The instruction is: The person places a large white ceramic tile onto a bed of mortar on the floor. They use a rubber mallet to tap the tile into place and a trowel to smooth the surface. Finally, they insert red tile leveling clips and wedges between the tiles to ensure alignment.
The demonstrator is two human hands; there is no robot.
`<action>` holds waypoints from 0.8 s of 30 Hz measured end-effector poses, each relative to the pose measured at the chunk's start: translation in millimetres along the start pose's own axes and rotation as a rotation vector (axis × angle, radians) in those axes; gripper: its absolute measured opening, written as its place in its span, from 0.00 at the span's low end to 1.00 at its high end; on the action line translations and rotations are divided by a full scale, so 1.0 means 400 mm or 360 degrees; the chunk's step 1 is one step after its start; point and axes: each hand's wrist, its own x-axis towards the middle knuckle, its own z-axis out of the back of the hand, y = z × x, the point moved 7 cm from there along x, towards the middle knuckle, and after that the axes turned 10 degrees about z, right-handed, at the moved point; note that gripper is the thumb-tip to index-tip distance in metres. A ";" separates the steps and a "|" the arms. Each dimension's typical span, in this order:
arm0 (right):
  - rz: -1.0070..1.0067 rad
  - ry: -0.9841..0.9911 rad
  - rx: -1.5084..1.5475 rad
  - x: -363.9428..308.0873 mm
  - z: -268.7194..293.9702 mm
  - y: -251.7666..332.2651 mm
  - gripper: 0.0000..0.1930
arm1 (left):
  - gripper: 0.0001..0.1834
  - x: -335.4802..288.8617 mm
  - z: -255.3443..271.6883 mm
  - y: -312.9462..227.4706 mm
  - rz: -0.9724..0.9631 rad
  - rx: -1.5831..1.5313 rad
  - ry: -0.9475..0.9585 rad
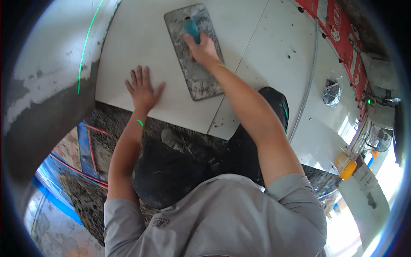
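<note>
A flat grey tool is seen lying face down on a pale tile, with its long side slanted and its lower right corner brought near the joint with the next tile. Its teal handle is gripped by the right hand, with the fingers closed around the near end; part of that grip is hidden by the hand itself. The left hand is laid palm down on the same tile, beside the tool and apart from it, with the fingers spread and nothing held.

The plate is judged to be stiff and of moderate weight, so it is best slid or lifted level, not by one corner. The handle is the natural place to be taken hold of, with the whole palm wrapped round it; the thin rim is judged a poor hold. The face is smeared with dried-looking grey residue, by which a bare grip on the plate could be made gritty. The tile is judged to be hard, smooth and brittle at its front edge, beyond which dark, rough mortar is exposed, so pressure is better kept away from that edge.
</note>
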 end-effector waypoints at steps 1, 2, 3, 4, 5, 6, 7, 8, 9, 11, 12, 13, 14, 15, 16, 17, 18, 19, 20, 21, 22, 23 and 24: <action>-0.0068 0.0028 0.0083 -0.012 -0.008 -0.002 0.29 | 0.46 -0.016 0.010 0.020 -0.0115 -0.0085 -0.0212; 0.0047 -0.0008 -0.0012 -0.015 -0.017 -0.014 0.28 | 0.43 -0.032 -0.009 0.040 -0.0091 -0.0091 -0.0247; 0.0163 -0.0067 -0.0127 -0.009 -0.003 -0.038 0.27 | 0.40 -0.027 -0.002 0.019 -0.0088 -0.0122 -0.0286; 0.0276 -0.0107 -0.0221 -0.004 -0.008 -0.060 0.26 | 0.37 -0.030 0.008 0.013 -0.0074 -0.0129 -0.0319; 0.0312 -0.0158 -0.0448 0.012 -0.014 -0.085 0.26 | 0.35 -0.029 0.015 0.008 -0.0069 -0.0183 -0.0345; 0.0175 -0.0108 -0.0403 -0.016 -0.046 -0.078 0.25 | 0.34 -0.041 0.011 0.029 -0.0039 -0.0189 -0.0345; 0.0036 -0.0064 -0.0367 -0.048 -0.061 -0.015 0.25 | 0.33 -0.049 0.002 0.047 -0.0013 -0.0201 -0.0344; -0.0096 -0.0059 -0.0331 -0.067 -0.038 0.069 0.24 | 0.33 -0.038 0.014 0.038 -0.0022 -0.0221 -0.0361; -0.0301 0.0204 -0.0202 -0.076 -0.039 0.113 0.25 | 0.32 -0.033 0.021 0.029 -0.0012 -0.0267 -0.0373; -0.0155 0.0018 -0.0195 -0.058 -0.062 0.053 0.25 | 0.29 -0.016 0.029 0.026 -0.0015 -0.0278 -0.0418; -0.0104 -0.0094 -0.0197 -0.066 -0.071 0.008 0.25 | 0.28 -0.027 0.021 0.022 -0.0036 -0.0296 -0.0420; 0.0004 -0.0195 -0.0394 -0.081 -0.068 -0.016 0.23 | 0.28 -0.038 0.010 0.016 -0.0047 -0.0329 -0.0404; 0.0145 -0.0291 -0.0582 -0.077 -0.077 -0.023 0.21 | 0.28 -0.036 0.008 0.023 -0.0054 -0.0350 -0.0422; 0.0297 -0.0364 -0.0736 -0.065 -0.099 0.002 0.19 | 0.28 -0.033 0.013 0.039 -0.0043 -0.0331 -0.0447; 0.0201 -0.0349 -0.0652 -0.045 -0.106 -0.002 0.19 | 0.28 -0.031 0.011 0.039 -0.0032 -0.0313 -0.0449; 0.0106 -0.0333 -0.0571 -0.026 -0.108 -0.006 0.19 | 0.27 -0.028 0.008 0.036 -0.0021 -0.0297 -0.0451; 0.0000 -0.0292 -0.0476 -0.017 -0.125 -0.014 0.19 | 0.27 -0.030 0.004 0.047 0.0005 -0.0263 -0.0438; -0.0150 -0.0107 -0.0362 -0.035 -0.133 0.015 0.19 | 0.27 -0.033 0.004 0.051 -0.0013 -0.0277 -0.0451; -0.0312 0.0099 -0.0237 -0.076 -0.135 0.090 0.20 | 0.27 -0.039 0.006 0.064 -0.0017 -0.0274 -0.0447; -0.0467 0.0259 -0.0129 -0.110 -0.125 0.134 0.21 | 0.27 -0.036 0.012 0.052 -0.0056 -0.0305 -0.0458; -0.0296 0.0097 -0.0271 -0.105 -0.115 0.111 0.21 | 0.27 -0.040 0.003 0.046 -0.0072 -0.0332 -0.0434; -0.0123 -0.0060 -0.0415 -0.104 -0.115 0.052 0.21 | 0.27 -0.045 -0.008 0.040 -0.0084 -0.0360 -0.0411; 0.0097 -0.0236 -0.0552 -0.096 -0.116 0.040 0.21 | 0.26 -0.022 -0.002 0.048 -0.0105 -0.0387 -0.0435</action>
